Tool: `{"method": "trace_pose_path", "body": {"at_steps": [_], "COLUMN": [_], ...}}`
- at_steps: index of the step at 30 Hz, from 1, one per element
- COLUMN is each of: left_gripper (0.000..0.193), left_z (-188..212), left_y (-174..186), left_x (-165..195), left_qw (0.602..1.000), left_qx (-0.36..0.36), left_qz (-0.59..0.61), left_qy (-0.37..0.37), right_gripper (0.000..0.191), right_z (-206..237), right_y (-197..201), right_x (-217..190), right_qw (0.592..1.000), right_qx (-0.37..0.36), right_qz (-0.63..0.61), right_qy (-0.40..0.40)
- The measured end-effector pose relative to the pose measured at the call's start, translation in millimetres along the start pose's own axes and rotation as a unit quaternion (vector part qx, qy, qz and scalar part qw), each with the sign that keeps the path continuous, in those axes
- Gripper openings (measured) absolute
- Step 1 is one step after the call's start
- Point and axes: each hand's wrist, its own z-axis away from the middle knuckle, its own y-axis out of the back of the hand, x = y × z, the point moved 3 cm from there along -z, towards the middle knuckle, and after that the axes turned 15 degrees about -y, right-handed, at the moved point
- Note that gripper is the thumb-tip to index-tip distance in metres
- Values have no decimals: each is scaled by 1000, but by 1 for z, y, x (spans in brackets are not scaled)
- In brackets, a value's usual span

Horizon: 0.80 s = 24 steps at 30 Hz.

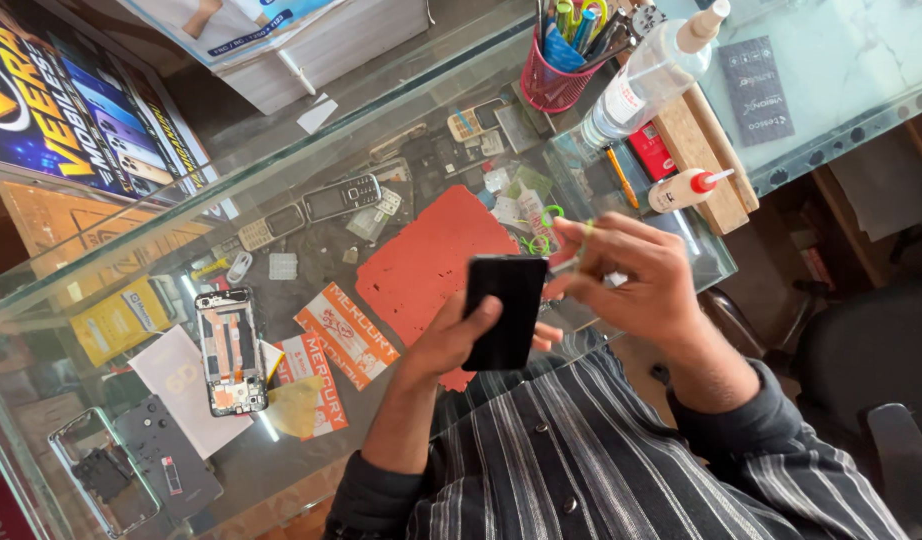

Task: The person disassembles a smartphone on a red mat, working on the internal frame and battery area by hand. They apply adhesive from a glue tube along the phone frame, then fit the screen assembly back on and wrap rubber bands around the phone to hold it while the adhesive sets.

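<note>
My left hand [451, 335] grips a black smartphone [504, 312] upright over my lap, thumb on its dark face. My right hand [636, 275] is pinched on a small thin tool [571, 262] with a green tip, its point against the phone's top right corner. Both hands hover at the near edge of the glass counter [311, 130], just above a red rubber mat [426, 262].
On the counter lie an opened phone frame [231, 350], old keypad phones [341, 196], orange packets [346, 335], a dark back cover [166, 465] and small parts. A pink pen holder [556, 75], a clear bottle [646, 80], a small glue bottle [686, 188] and a wooden block [696, 150] stand at the far right.
</note>
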Motion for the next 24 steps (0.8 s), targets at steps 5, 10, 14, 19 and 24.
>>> {"method": "trace_pose_path", "body": {"at_steps": [5,10,14,19,24], "left_gripper": [32,29,46,58,61], "left_z": [-8,-8,-1,-2,-4], "left_y": [-22,-22,-16,-6,-14], "left_x": [7,8,22,12,-4], "left_qw": [954,915,984,967,974], "left_qx": [-91,-30,72,128,102], "left_qz": [-282,-403,-114,88,5], "left_qy": [-50,14,-120,-201,-200], "right_gripper": [69,53,47,20,24], "right_z": [-16,-21,-10,0,-5], "right_y": [-10,-20,20,40,-1], "right_x": [-46,5,65,55,30], "right_qw": [978,946,951,754,774], "right_qx": [-108,-196,-156,-62,245], "right_qz": [151,251,41,-651,-574], "right_qy": [90,-52,-263,-57,-104]}}
